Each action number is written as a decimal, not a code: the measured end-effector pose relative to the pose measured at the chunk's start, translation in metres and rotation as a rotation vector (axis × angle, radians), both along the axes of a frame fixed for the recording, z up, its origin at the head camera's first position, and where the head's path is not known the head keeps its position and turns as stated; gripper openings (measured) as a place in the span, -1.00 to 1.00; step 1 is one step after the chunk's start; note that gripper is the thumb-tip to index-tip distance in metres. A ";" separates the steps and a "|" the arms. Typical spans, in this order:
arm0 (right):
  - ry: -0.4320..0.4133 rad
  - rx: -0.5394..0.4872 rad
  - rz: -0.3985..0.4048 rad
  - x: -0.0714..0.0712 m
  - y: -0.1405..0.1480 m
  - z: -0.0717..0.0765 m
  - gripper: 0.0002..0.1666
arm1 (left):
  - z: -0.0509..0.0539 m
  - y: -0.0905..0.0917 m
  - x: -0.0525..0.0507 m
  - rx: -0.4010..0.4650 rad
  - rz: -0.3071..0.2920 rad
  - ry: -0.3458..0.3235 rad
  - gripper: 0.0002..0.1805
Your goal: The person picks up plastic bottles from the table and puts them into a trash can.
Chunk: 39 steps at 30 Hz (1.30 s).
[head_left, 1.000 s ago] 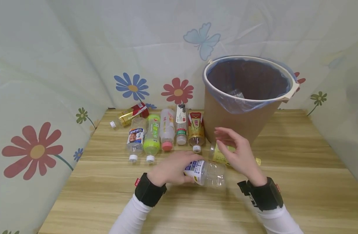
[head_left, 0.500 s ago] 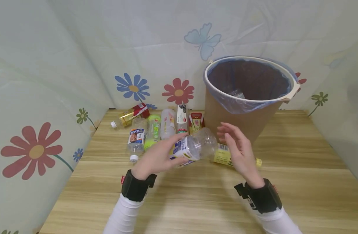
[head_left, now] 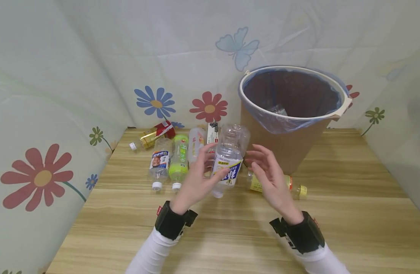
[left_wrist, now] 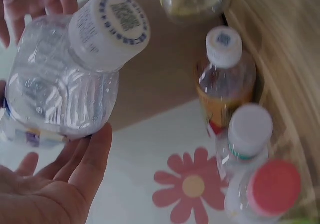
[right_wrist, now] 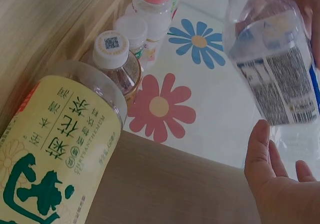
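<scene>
My left hand (head_left: 197,180) grips a clear bottle (head_left: 229,152) with a white and blue label, raised above the table with its white cap down toward me. In the left wrist view the bottle's capped end (left_wrist: 107,31) is close, with my left fingers (left_wrist: 95,159) around its side. Just right of the bottle, my right hand (head_left: 273,182) has its fingers loosely bent and apart, holding nothing. In the right wrist view that hand (right_wrist: 280,184) is close beside the label. A yellow-labelled bottle (head_left: 257,184) lies behind my right hand.
A tall brown bin (head_left: 271,148) with a blue liner stands at the back right, a clear item (head_left: 278,110) inside. Left of it lie several bottles, among them a green one (head_left: 180,152) and a red-and-gold one (head_left: 155,135). A flowered curtain hangs behind.
My left hand has lifted the clear bottle off the table and turned it, so its base now points away from me. My right hand has shifted slightly left, toward the bottle.
</scene>
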State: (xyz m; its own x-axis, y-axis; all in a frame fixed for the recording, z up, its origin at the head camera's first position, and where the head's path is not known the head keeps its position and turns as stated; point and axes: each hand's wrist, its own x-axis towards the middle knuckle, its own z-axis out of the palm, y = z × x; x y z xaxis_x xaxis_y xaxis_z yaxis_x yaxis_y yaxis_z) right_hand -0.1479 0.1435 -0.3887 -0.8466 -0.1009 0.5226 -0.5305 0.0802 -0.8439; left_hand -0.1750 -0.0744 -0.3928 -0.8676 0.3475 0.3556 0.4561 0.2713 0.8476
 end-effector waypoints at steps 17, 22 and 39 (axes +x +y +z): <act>-0.010 0.197 0.030 0.003 -0.002 -0.006 -0.11 | -0.008 0.023 0.011 0.049 -0.018 -0.043 -0.29; -0.056 0.226 0.061 0.003 -0.002 -0.006 -0.04 | -0.007 0.022 0.012 -0.002 0.001 -0.044 -0.31; -0.088 0.270 0.122 0.000 0.002 -0.010 0.03 | -0.003 0.016 0.015 -0.165 0.056 -0.004 -0.41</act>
State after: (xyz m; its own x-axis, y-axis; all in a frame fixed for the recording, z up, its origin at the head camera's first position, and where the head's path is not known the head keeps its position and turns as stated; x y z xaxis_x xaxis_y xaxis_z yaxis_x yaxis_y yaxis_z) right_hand -0.1481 0.1456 -0.3992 -0.8604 -0.3301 0.3882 -0.4758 0.2477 -0.8440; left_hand -0.1604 -0.0583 -0.3957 -0.8885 0.3521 0.2944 0.4333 0.4319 0.7911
